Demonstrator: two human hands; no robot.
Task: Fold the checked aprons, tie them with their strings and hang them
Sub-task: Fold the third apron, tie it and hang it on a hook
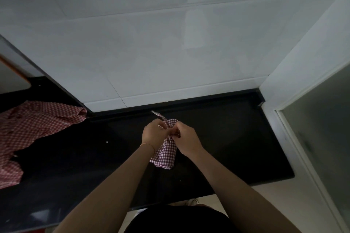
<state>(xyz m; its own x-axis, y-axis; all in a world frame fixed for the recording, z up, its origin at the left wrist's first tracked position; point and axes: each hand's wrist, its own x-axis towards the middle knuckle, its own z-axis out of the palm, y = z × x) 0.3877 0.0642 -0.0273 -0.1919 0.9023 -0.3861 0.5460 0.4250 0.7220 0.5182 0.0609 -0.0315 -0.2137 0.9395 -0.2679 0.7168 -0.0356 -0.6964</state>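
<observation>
A person is standing at a black counter and working on a folded apron, a compact roll of red-and-white check that is lying on the counter roughly at its middle, just in front of the white tiled wall. Both hands are meeting at the far end of the roll, the end nearer the wall. The left hand is curling its fingers around a string and the gathered cloth there, and the right hand is pinching the same bunched end from the other side, so each hand is closing on the bundle rather than lying flat. A short strip of the checked string is sticking out beyond the fingers toward the wall. Whether a knot is already forming under the fingers is hidden. Judging by this, the folding of this apron is looking finished and the tying is under way, while the hanging is not yet done; no hook or rail is showing anywhere near the counter. At the left end of the counter, well apart from the roll, a loose apron is lying spread and crumpled, one part trailing down toward the counter's near edge, so that one is looking untouched and is waiting for all three steps. How many aprons there are in total cannot be told from here.
</observation>
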